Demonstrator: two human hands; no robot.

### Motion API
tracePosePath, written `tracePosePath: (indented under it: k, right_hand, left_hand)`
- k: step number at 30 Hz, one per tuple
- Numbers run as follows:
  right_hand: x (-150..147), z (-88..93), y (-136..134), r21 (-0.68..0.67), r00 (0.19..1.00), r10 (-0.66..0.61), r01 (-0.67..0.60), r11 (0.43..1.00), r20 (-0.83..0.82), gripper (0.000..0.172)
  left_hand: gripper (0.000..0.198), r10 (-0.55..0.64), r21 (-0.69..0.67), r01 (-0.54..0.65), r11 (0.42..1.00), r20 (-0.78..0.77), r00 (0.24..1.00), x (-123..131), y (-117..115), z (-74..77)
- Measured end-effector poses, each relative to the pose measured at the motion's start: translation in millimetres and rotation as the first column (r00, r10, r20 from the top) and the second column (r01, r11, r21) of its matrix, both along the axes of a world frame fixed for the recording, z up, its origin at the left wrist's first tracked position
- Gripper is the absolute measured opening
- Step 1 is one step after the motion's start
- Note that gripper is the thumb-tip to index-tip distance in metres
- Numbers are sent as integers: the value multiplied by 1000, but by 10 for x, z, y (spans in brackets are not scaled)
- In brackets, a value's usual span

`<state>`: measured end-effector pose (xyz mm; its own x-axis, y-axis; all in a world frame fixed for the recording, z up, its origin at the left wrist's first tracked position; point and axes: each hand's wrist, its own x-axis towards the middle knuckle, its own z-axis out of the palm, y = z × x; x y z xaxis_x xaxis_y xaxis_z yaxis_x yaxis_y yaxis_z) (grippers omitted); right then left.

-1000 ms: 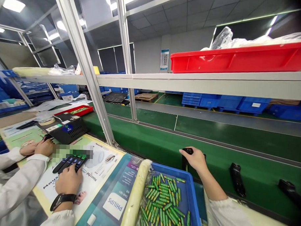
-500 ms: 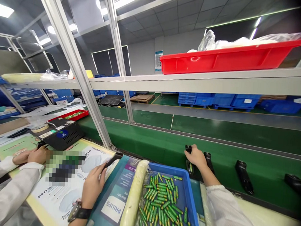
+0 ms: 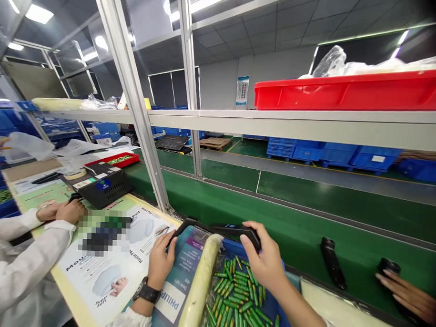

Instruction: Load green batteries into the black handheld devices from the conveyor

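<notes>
My left hand (image 3: pixel 164 254), a watch on its wrist, is closed around a slim black handheld device (image 3: pixel 184 227) at the tray's far left corner. My right hand (image 3: pixel 263 253) grips another long black handheld device (image 3: pixel 233 229), lifted over the far edge of the blue tray (image 3: pixel 287 318). The ends of the two devices lie close together; whether they touch I cannot tell. Below my right hand, many green batteries (image 3: pixel 240 293) with yellowish ends lie loose in the tray. A pale yellow wrapped roll (image 3: pixel 198 282) runs along the tray's left side.
More black devices (image 3: pixel 332 265) lie on the green conveyor (image 3: pixel 297 233); a co-worker's hand (image 3: pixel 410 294) reaches one at right. Another person's hands (image 3: pixel 64 211) work at left near a black box (image 3: pixel 104 186). A metal post (image 3: pixel 134 94) and a shelf with a red bin (image 3: pixel 349 92) stand ahead.
My right hand has come off the conveyor and moved left over the tray, carrying a black device. The devices on the conveyor have shifted left. A co-worker's hand has appeared at right.
</notes>
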<state>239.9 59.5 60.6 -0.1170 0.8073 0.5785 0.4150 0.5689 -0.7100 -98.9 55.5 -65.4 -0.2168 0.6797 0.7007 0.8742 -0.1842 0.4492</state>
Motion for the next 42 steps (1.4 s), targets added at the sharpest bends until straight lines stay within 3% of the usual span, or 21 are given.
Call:
tracePosePath:
  k: [3,6,8,11,13,17,21,22,24,26,28,30,31,33,36,38,40,42]
  right_hand:
    - [-45,-164,65,54,995,-73,76,996,-67,31]
    - [-10,-269,210,-165,991,117,-105,981,60,31]
    - [131,-283,367,-249,992,115,-97,964,60,35]
    - [543,-293,689,-245,982,-187,187,951,24,49]
    - [875,-363,930,-313,926,-370,374,873,75,55]
    - [1377,-638,1278,-450,854,-452,521,725,260,50]
    - [1424,-742,1280,-432,763,-486,644,631,426,76]
    - [1340,-710,1220,-413,763,-470,640,648,444,76]
    - [1059,-593,1021,-403,851,-314,485,776,421,71]
    - [675,-443,731,-418,944,47,99,903,326,69]
    - [291,-300,413,-397,877,410,-293,870,251,70]
    - [19,-188,154,-357,775,571,-470,807,272,64]
    - [-54,-147,68,-337,754,585,-490,804,299,57]
    - [-72,-98,-18,-304,801,504,-417,857,323,45]
    - [63,-116,-10,-217,967,149,-103,971,206,49]
    - [108,-169,19,-140,992,-85,98,985,92,54]
    - [68,-215,45,-86,987,-74,87,992,142,50]
    - [14,-212,84,-129,943,97,-58,990,318,43]
  left_hand:
    - [33,1,-11,-1,1000,16,1000,4,-2,-26]
    - [33,-4,-15,4,1000,42,999,12,9,-30]
    - [32,-13,-13,14,1000,55,998,12,6,-24]
    - [31,-40,2,40,999,53,998,22,-10,-2]
    - [30,-70,17,70,997,32,997,43,-19,16]
    - [31,-136,52,138,989,-41,990,100,-22,37]
    - [35,-149,90,162,983,-132,980,138,-33,57]
    - [36,-152,99,169,981,-153,976,154,-44,74]
    - [38,-166,116,190,975,-193,967,213,-86,132]
    - [41,-187,130,220,967,-225,956,319,-152,216]
    - [44,-241,115,277,954,-256,936,455,-232,305]
    - [46,-333,72,366,928,-286,899,578,-305,374]
    - [46,-374,48,405,913,-293,880,617,-333,393]
    - [48,-399,16,420,907,-282,872,636,-355,394]
    - [47,-289,-4,295,956,-212,934,523,-289,318]
    - [40,-180,-7,182,983,-168,969,375,-202,244]
    - [36,-73,-17,72,997,-137,988,166,-123,175]
    - [40,48,-55,-56,997,-133,990,-127,-90,124]
